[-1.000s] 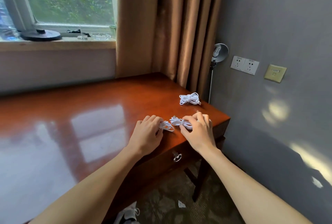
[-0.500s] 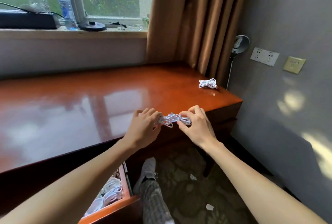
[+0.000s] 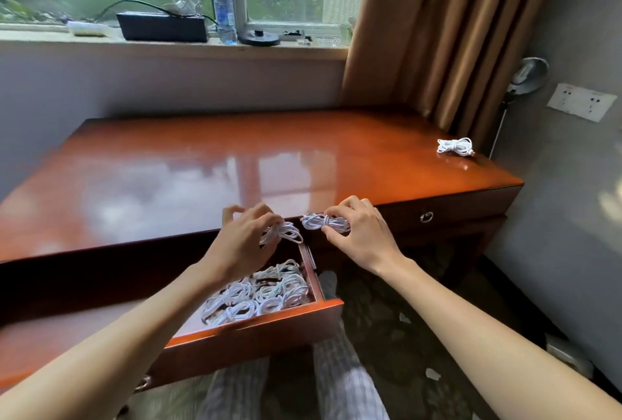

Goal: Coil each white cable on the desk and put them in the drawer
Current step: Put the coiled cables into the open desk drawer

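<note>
My left hand (image 3: 244, 239) pinches a coiled white cable (image 3: 286, 233) above the far right corner of the open drawer (image 3: 266, 327). My right hand (image 3: 361, 232) pinches a second coiled white cable (image 3: 324, 221) at the desk's front edge, just right of the drawer. Several coiled white cables (image 3: 259, 295) lie in the drawer. A third coiled cable (image 3: 455, 146) lies alone near the far right corner of the glossy wooden desk (image 3: 218, 170).
A shut drawer with a ring pull (image 3: 426, 217) is to the right of the open one. The windowsill holds a black box (image 3: 161, 27) and a water bottle (image 3: 223, 7). Curtain (image 3: 437, 32) and wall sockets (image 3: 581, 102) stand at the right. My legs are under the drawer.
Both hands lifted the two coils off the desk top and carried them left toward the open drawer. The view swung left and down, revealing the drawer full of coils.
</note>
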The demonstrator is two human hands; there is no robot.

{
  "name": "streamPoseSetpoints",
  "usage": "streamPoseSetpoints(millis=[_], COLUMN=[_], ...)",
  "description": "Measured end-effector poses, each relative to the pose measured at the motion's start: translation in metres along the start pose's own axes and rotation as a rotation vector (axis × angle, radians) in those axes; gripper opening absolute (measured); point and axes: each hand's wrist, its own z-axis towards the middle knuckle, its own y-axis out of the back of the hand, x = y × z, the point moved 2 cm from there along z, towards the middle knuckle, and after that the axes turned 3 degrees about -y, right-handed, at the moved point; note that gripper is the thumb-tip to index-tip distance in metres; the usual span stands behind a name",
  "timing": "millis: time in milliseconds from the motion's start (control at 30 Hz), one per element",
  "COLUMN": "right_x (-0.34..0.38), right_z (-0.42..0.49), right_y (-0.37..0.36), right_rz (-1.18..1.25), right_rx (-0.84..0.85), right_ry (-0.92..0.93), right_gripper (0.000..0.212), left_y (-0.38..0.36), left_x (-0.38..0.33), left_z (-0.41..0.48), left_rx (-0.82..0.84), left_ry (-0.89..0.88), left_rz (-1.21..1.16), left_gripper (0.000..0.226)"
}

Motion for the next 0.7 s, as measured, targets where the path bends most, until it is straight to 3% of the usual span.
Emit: streamPoseSetpoints(millis=[133,433,700], right_x=[0.038,0.108,0.148], right_z=[-0.002,-0.007,-0.011], right_y=[-0.019,-0.057,-0.090], right_rz=[0.050,0.073,0.075], right_rx=[0.080,0.209,0.275], right_ry=[0.038,0.127,0.171], right_gripper=[0.033,0.034,0.035], left_y=[0.022,0.058,0.073], left_x=[0.026,0.063,0.089], left_z=[-0.040,-0.119,-0.163], left_rx=[0.050,0.141,0.220], left_ry=[0.069,0.230,0.379], left_rz=[0.004,-0.006,-0.147], left_gripper=[0.018,0.047,0.024])
